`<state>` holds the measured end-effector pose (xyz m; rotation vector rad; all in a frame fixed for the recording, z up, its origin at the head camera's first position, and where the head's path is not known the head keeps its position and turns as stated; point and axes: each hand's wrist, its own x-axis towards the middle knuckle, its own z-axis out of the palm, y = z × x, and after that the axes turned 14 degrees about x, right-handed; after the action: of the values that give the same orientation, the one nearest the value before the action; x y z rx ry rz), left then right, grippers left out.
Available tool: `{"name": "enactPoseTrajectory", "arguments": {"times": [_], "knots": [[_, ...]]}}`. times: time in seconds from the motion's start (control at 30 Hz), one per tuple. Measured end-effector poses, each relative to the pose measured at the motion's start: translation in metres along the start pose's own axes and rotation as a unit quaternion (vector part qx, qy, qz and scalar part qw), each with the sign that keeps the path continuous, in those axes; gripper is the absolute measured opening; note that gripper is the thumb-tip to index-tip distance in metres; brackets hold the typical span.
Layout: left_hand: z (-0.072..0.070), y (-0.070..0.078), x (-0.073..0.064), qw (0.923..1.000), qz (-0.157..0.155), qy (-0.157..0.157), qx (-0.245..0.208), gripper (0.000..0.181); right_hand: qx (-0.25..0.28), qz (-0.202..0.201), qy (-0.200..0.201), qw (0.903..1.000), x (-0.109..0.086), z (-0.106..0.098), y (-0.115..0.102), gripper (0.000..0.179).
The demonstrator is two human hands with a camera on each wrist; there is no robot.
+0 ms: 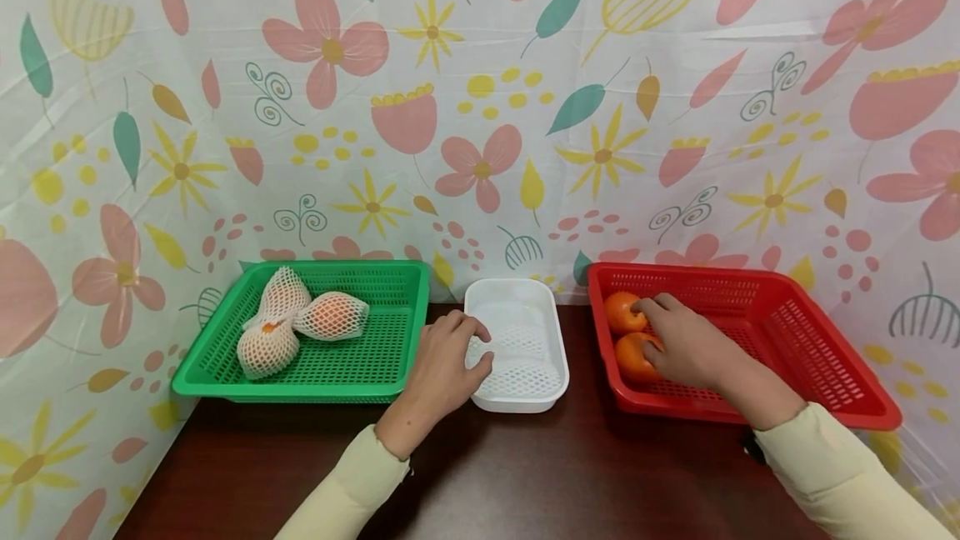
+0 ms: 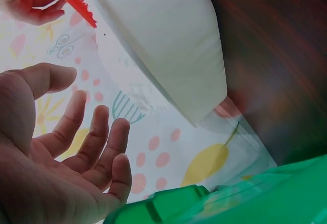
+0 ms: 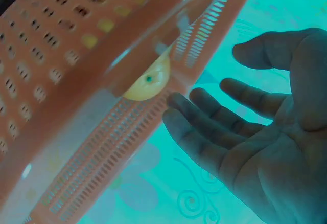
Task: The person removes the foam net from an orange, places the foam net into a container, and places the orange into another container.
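Head view: left hand (image 1: pixel 442 361), fingers loosely spread, holds nothing, at 9 o'clock of white tray (image 1: pixel 517 344). Two oranges (image 1: pixel 634 359) sit at 9 o'clock in red basket (image 1: pixel 697 292); judged firm, fairly weighty, best grasped around the equator. Right hand (image 1: pixel 690 347), fingers apart, at their 3 o'clock; contact unconfirmed.
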<state>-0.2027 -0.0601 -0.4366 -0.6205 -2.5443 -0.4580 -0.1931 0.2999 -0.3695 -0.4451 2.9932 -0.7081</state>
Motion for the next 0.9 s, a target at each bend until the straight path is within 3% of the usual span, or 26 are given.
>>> {"name": "enactPoseTrajectory", "arguments": {"times": [0.27, 0.67, 0.9], "knots": [[-0.005, -0.007, -0.004, 0.9998, -0.005, 0.017, -0.001, 0.014, 0.032, -0.025, 0.073, 0.9965, -0.015, 0.002, -0.014, 0.065], [-0.017, -0.018, -0.012, 0.9989, -0.020, 0.043, -0.004, 0.015, 0.069, -0.070, 0.137, 0.9857, -0.029, 0.018, -0.031, 0.063], [-0.022, -0.025, -0.017, 0.9988, -0.032, 0.037, -0.005, 0.014, 0.077, -0.108, 0.174, 0.9758, -0.033, 0.030, -0.038, 0.060]]}}
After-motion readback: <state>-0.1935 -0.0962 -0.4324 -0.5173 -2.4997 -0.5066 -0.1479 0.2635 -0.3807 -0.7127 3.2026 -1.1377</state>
